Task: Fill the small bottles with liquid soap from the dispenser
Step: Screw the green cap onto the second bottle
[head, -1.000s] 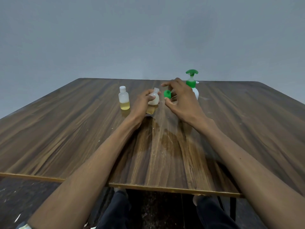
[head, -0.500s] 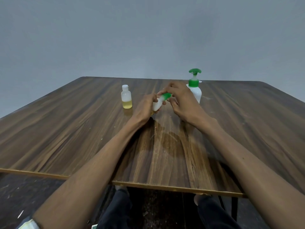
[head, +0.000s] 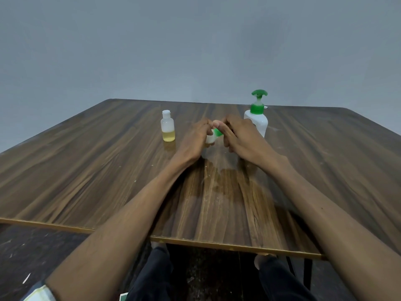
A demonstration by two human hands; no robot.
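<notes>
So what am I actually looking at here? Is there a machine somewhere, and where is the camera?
There is no machine: a person works with two bare hands, and the camera sits on that person's head, looking forward and down. That is why both forearms reach in from the bottom of the picture and the legs show under the table edge.

The surface is a wooden table. On it stands a small bottle with a white cap, holding a little yellowish liquid at the bottom, and a white pump dispenser with a green top.

Between the hands is a second small bottle, tilted, with a green cap. The left hand grips the bottle's body, while the right hand pinches the cap end. Whether the cap is going on or coming off cannot be told from this one picture.
</notes>
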